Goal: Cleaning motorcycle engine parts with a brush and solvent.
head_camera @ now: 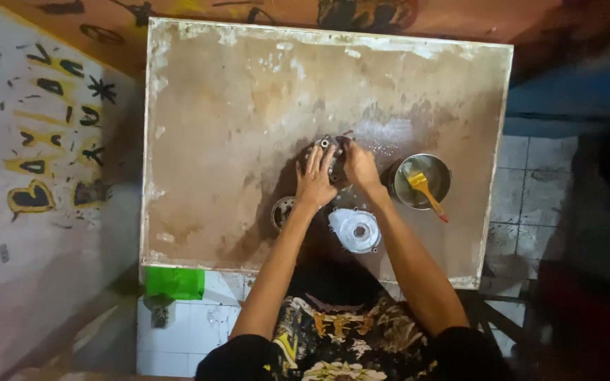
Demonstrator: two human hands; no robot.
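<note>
Both hands work on a dark metal engine part (pixel 335 149) sitting approx. mid counter (pixel 213 141), slightly right of centre. Left hand (pixel 315 180) lies flat on the part's near-left side, fingers (pixel 317 159) spread apart and pressing down. Right hand (pixel 361 168) grips the part's right side w/ fingers curled round it; exact clamp can't be told, fingertips hidden. Near the person, between the forearms, sits a pale round metal cover (pixel 354 230). Just left of it, partly under the left wrist, a small round ribbed piece (pixel 282 210). Right of the hands: steel bowl (pixel 423 180) w/ a yellow-bristled brush (pixel 426 195) leaning in it, handle over the near rim.
</note>
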